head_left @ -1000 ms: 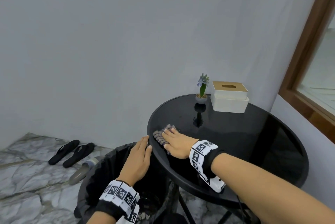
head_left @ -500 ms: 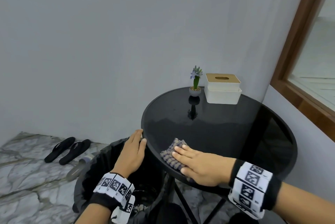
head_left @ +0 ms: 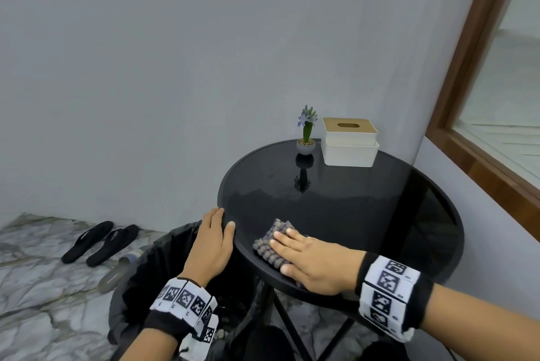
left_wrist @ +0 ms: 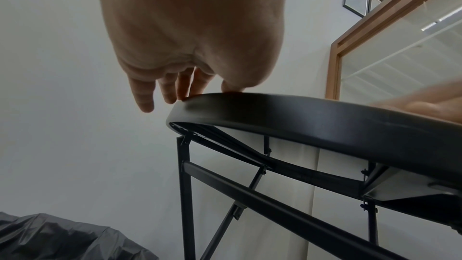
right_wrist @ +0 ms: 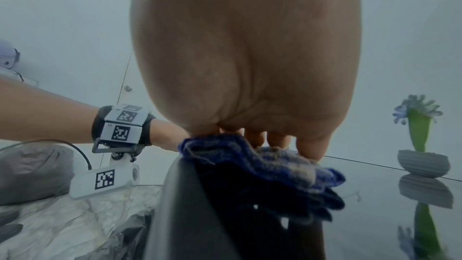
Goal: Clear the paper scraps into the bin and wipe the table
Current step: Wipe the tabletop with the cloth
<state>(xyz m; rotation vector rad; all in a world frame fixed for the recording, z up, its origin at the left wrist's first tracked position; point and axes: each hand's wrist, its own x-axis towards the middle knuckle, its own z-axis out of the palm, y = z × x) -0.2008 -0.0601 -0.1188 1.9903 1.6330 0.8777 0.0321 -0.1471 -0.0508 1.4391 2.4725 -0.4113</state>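
Right hand (head_left: 309, 261) flat, fingers straight, pressing a blue checked cloth (head_left: 271, 243) onto the black round table (head_left: 365, 200) near its front-left edge. Left hand (head_left: 211, 243) relaxed, fingers resting on the table rim above the black-lined bin (head_left: 152, 281). Potted flower (head_left: 306, 132) and tissue box (head_left: 349, 141) at back.

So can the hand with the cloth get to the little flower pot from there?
Probably yes. The right hand presses the cloth at the table's near edge, and only bare black tabletop lies between it and the flower pot.
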